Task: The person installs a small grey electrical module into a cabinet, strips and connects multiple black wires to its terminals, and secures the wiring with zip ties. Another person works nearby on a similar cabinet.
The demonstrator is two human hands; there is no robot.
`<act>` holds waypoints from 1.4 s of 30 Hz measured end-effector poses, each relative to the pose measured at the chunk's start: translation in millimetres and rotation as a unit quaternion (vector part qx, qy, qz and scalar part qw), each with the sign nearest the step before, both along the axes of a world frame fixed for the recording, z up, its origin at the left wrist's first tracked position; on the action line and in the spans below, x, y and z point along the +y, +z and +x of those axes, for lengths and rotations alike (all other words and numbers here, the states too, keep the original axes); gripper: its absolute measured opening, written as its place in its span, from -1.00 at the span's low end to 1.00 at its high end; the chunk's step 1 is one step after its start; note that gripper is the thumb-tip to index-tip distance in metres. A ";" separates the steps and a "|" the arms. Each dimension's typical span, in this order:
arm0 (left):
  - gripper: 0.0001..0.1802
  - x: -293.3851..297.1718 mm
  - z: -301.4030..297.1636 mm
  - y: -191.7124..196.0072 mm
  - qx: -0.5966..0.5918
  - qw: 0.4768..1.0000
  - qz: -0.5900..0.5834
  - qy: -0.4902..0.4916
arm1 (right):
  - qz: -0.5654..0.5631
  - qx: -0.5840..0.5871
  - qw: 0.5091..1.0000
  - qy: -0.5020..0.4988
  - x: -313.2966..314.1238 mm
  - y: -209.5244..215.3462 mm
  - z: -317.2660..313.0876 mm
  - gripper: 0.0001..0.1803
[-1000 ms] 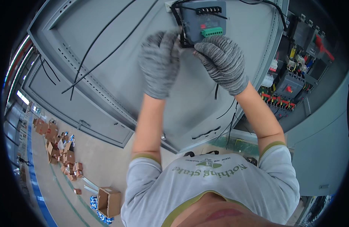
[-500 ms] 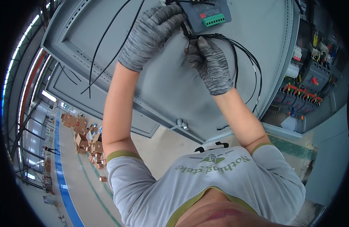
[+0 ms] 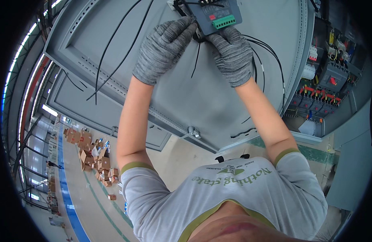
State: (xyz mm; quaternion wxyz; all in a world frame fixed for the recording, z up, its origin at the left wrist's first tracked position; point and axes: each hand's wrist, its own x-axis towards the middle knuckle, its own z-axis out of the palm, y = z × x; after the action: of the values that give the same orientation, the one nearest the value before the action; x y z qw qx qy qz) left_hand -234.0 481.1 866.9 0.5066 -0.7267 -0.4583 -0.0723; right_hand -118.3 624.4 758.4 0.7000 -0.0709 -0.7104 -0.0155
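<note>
Both my hands wear grey knitted gloves and are raised to a dark grey electrical module (image 3: 218,11) on a grey metal door panel. The module carries a green terminal block (image 3: 224,21) along its lower edge. My left hand (image 3: 163,50) is closed at the module's lower left corner; what its fingertips pinch is hidden. Just below the terminal block, my right hand (image 3: 233,54) is closed round a bundle of black wires (image 3: 270,49), which loops out to the right behind it. Between the hands hangs a thin black strand (image 3: 196,60), a wire or a tie tail.
Two loose black cables (image 3: 117,64) hang left of my left hand. An open cabinet at the right holds a breaker with a red handle (image 3: 333,80) and rows of wired terminals. A door latch (image 3: 194,132) juts from the panel's lower edge. Cardboard boxes (image 3: 103,163) lie on the floor.
My right hand has moved up and right, closer beneath the terminal block. The left hand has shifted slightly down. A thin black strand now shows hanging between them.
</note>
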 end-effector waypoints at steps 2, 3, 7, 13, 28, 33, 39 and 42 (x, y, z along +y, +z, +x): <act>-0.62 0.7 1.4 -1.9 0.012 1.000 -0.001 0.027 | 0.046 -0.014 0.998 -0.028 6.9 0.1 2.8 -0.75; -0.63 1.2 1.9 -2.8 0.018 0.999 -0.001 0.041 | 0.072 -0.021 0.997 -0.037 14.3 -4.1 3.0 -0.74; -0.64 3.5 3.3 -8.5 -0.013 1.000 0.009 0.021 | 0.100 -0.086 0.990 -0.045 23.2 -7.8 8.4 -0.74; -0.70 8.8 2.9 -14.8 -0.053 0.997 0.046 -0.023 | 0.202 -0.115 0.970 -0.064 24.7 13.6 13.9 -0.70; -0.83 11.2 18.9 -52.0 -0.286 0.942 0.176 -0.016 | 0.281 -0.194 0.939 -0.032 50.1 21.9 19.4 -0.49; -0.86 18.9 27.8 -56.7 -0.347 0.913 0.214 -0.005 | 0.276 -0.218 0.936 -0.019 50.5 23.1 20.2 -0.52; -0.90 24.3 52.9 -52.6 -0.307 0.925 0.224 0.030 | 0.267 -0.195 0.944 0.006 55.1 21.3 15.5 -0.55; -0.92 19.2 42.2 -70.5 -0.380 0.881 0.277 0.042 | 0.279 -0.195 0.940 -0.006 58.1 19.9 13.5 -0.56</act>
State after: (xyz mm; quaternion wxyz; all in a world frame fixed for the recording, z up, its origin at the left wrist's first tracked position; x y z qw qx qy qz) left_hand -191.9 500.3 796.4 0.4766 -0.4534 -0.6068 -0.4462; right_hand -104.8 682.5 778.4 0.5390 0.1277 -0.7998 -0.2312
